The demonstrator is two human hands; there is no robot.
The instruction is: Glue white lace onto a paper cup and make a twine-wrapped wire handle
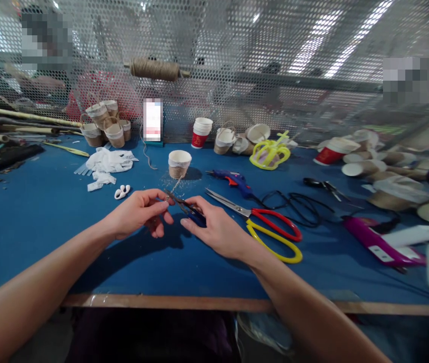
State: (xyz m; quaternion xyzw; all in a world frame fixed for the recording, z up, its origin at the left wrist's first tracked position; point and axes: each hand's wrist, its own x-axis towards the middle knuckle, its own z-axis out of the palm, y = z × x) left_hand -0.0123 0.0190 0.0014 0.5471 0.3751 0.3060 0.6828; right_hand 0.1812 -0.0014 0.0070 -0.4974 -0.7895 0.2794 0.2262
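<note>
My right hand (214,227) is closed around pliers (196,216) with dark jaws and blue handles. The jaws point left toward the fingertips of my left hand (142,214). That hand pinches thumb to forefinger on what looks like the end of a thin twine; the pinched spot is small and partly hidden. A strand of twine (177,183) runs down from a paper cup (178,171) toward the jaws. The cup stands upright, wrapped in brown twine with a white band below its rim. Large scissors (245,212) with red and yellow handles lie beside my right hand.
A blue glue gun (233,179) with a black cord lies behind the scissors. White gloves (110,161) rest at left, near small wrapped baskets (114,135). Red cups (201,133) stand along the mesh; a twine spool (154,69) hangs above. A purple tool (379,242) lies right.
</note>
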